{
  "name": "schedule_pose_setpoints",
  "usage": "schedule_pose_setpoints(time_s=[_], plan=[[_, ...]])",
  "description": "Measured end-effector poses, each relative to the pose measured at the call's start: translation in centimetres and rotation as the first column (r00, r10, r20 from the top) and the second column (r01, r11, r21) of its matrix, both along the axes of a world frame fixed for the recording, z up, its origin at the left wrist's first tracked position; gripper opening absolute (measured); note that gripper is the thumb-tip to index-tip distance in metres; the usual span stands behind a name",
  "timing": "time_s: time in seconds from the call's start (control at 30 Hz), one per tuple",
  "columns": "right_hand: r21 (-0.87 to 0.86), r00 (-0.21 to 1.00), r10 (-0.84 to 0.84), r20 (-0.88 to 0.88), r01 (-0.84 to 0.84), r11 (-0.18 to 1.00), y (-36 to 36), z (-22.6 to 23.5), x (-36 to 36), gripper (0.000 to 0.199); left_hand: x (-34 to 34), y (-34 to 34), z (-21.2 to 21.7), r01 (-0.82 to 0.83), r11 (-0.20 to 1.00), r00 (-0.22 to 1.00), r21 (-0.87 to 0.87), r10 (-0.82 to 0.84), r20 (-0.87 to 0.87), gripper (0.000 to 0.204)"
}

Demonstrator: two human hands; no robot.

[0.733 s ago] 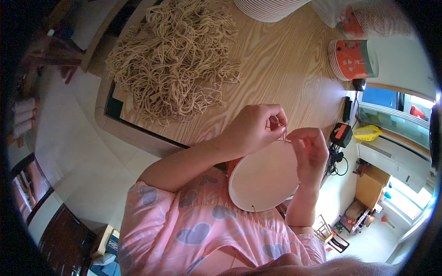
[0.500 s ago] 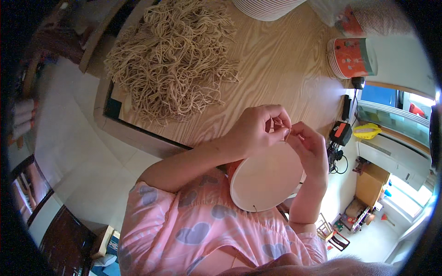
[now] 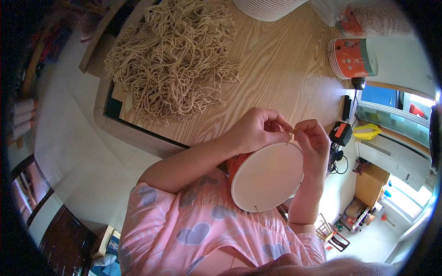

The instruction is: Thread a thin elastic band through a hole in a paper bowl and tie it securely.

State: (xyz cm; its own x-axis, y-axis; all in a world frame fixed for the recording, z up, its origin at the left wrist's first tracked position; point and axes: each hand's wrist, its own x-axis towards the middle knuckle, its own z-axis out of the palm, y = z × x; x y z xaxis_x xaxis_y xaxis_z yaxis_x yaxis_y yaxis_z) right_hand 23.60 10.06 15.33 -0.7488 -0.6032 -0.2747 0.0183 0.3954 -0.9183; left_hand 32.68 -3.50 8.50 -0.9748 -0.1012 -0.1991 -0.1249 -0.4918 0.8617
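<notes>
A round paper bucket (image 3: pixel 267 177) with a pale face and an orange-red side rests against my body, its rim tilted up. My left hand (image 3: pixel 263 130) is just beyond the rim, thumb and forefinger pinching a thin tan cord (image 3: pixel 292 132). On the other side, my right hand (image 3: pixel 314 140) is closed in a pinch on the same cord. The fingertips of both hands meet close together at the rim, where the fingers partly hide the cord. A short dark bit of cord or a slit (image 3: pixel 256 209) shows at the rim nearest me.
A big heap of tan cords (image 3: pixel 172 60) lies on the wooden table (image 3: pixel 271 69). Stacked white tubs (image 3: pixel 269 7) stand at the far edge, and stacked orange buckets (image 3: pixel 352 57) at the right. A black adapter (image 3: pixel 340 133) with cables and a yellow packet (image 3: pixel 367 131) are nearby.
My fingertips have shifted slightly at the rim, and my left fingers have curled closer to the cord. My right fingers have drawn in. The bucket has turned a little.
</notes>
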Motion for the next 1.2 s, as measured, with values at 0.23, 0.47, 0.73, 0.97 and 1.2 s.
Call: schedule_pose_setpoints(time_s=[0.23, 0.47, 0.73, 0.97, 1.2], plan=[[-0.079, 1.0, -0.029, 0.0, 0.029, 0.996, 0.0, -0.2, 0.3, 0.006, -0.2, 0.3, -0.5, -0.016, 1.0, 1.0, -0.018, 0.015, -0.021, 0.021], [-0.129, 0.997, -0.077, -0.006, 0.075, 0.989, 0.4, -0.8, -0.2, 0.006, -0.1, -0.6, 0.2, 0.095, 0.992, 0.995, -0.082, -0.094, 0.012, 0.022], [0.034, 0.999, 0.036, -0.007, -0.036, 0.999, -0.1, 0.0, 0.3, 0.008, -0.5, 0.0, -0.5, 0.047, 0.993, 0.998, 0.106, -0.044, -0.033, 0.018], [0.041, 0.981, 0.125, -0.152, -0.12, 0.992, -0.1, 0.0, 1.0, 0.015, -0.7, -0.2, -0.8, -0.042, 0.982, 0.994, 0.184, 0.023, 0.105, 0.013], [0.01, 0.986, 0.085, -0.144, -0.085, 0.996, 0.2, -0.2, 1.1, 0.013, -0.6, -0.9, -0.4, 0.029, 0.959, 0.996, 0.281, -0.052, 0.075, 0.013]])
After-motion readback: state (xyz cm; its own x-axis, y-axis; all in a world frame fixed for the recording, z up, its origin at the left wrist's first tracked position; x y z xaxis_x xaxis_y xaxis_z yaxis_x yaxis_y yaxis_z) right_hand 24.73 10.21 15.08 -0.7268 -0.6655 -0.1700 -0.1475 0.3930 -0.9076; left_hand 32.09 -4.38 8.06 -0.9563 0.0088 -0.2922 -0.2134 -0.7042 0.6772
